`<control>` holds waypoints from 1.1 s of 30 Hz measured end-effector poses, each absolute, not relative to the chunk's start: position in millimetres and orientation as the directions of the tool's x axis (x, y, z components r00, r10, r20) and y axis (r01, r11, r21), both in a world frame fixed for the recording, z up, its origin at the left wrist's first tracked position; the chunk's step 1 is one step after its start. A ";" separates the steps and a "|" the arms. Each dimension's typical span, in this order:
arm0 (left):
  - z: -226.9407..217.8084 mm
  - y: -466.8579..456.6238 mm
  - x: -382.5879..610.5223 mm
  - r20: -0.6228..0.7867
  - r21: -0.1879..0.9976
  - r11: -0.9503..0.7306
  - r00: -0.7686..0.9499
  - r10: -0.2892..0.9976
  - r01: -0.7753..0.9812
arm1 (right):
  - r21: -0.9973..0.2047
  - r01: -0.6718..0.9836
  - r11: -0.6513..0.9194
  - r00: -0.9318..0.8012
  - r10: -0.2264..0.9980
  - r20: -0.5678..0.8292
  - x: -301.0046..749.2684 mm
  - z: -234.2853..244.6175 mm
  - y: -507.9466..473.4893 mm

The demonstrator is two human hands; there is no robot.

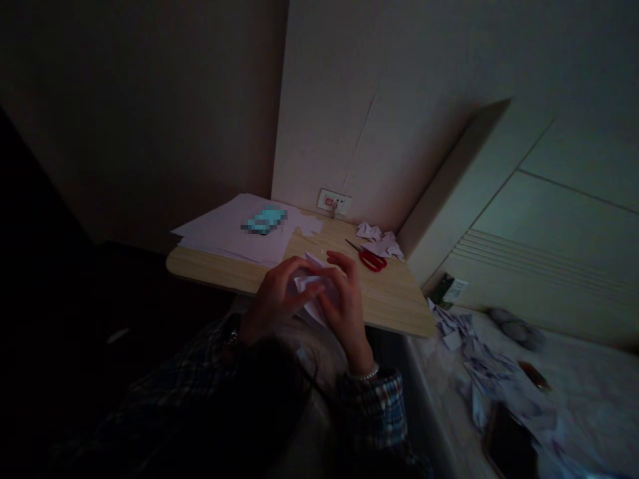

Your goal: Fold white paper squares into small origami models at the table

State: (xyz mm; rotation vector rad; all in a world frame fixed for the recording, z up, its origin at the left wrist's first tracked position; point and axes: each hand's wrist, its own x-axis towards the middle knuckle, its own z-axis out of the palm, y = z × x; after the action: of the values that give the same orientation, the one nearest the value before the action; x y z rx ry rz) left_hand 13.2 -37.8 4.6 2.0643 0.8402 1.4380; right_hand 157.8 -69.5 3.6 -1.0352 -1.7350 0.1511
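Between my two hands is a small piece of folded white paper [313, 307], held just in front of the table's near edge. My left hand [279, 293] grips it from the left, with thumb and fingers curved round. From the right, my right hand [347, 306] pinches it between thumb and fingers, one finger raised. Parts of the paper are hidden behind my fingers. Red-handled scissors [373, 261] lie on the table beyond my right hand. Several folded paper pieces [382, 245] sit behind them.
Large white sheets [224, 229] cover the left of the wooden table [399, 299], with a blurred-out turquoise object [266, 218] on top. A wall socket [334, 201] is behind. At right, a bed [589, 399] bears many folded papers [479, 352], a dark tablet-like object [510, 442] and a small box [449, 291].
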 end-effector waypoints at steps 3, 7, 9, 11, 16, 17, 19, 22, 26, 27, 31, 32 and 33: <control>5.9 -38.2 11.4 0.666 0.669 -0.727 0.310 0.679 0.157 | -0.586 0.555 0.589 0.008 0.701 0.713 160.1 3.9 -70.7; 5.1 -36.8 10.9 0.681 0.642 -0.750 0.333 0.652 0.158 | -0.584 0.566 0.582 0.073 0.670 0.738 165.1 5.0 -70.2; 1.9 -34.4 11.5 0.689 0.628 -0.757 0.324 0.648 0.181 | -0.582 0.566 0.584 0.074 0.667 0.741 167.9 5.7 -69.1; -2.1 -31.8 12.3 0.703 0.609 -0.767 0.311 0.640 0.201 | -0.587 0.548 0.596 0.054 0.675 0.736 170.3 6.3 -67.6; -6.7 -29.6 14.0 0.718 0.594 -0.774 0.289 0.633 0.221 | -0.610 0.536 0.583 0.013 0.717 0.697 172.1 6.1 -65.6; -6.7 -29.9 14.3 0.712 0.600 -0.769 0.290 0.639 0.221 | -0.618 0.548 0.564 0.018 0.730 0.683 171.7 5.6 -65.5; -6.6 -30.7 14.9 0.694 0.623 -0.752 0.289 0.659 0.218 | -0.634 0.570 0.523 0.039 0.753 0.657 170.5 4.3 -65.2; -7.8 -31.0 16.0 0.664 0.677 -0.712 0.261 0.700 0.187 | -0.648 0.565 0.511 0.069 0.753 0.654 168.6 2.3 -63.9; -9.6 -29.6 17.6 0.622 0.752 -0.652 0.221 0.751 0.100 | -0.653 0.531 0.541 0.057 0.745 0.664 167.6 1.2 -62.8; -9.8 -29.0 17.7 0.615 0.759 -0.644 0.220 0.757 0.095 | -0.655 0.528 0.541 0.044 0.752 0.657 167.5 1.2 -63.0; -10.5 -26.2 16.0 0.570 0.776 -0.609 0.230 0.789 0.166 | -0.663 0.539 0.520 0.010 0.783 0.622 167.2 1.6 -63.7; -10.7 -25.5 15.2 0.544 0.791 -0.586 0.237 0.805 0.174 | -0.668 0.535 0.517 0.011 0.786 0.618 167.3 1.8 -63.6; -10.9 -24.9 14.4 0.518 0.810 -0.561 0.243 0.820 0.168 | -0.675 0.523 0.521 0.016 0.786 0.618 167.7 2.0 -63.3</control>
State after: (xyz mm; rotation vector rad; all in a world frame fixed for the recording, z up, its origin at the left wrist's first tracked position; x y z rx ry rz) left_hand 14.4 -24.9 -10.9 1.8955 0.9015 1.3436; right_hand 167.7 -63.3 2.0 -1.1301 -1.6470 0.2938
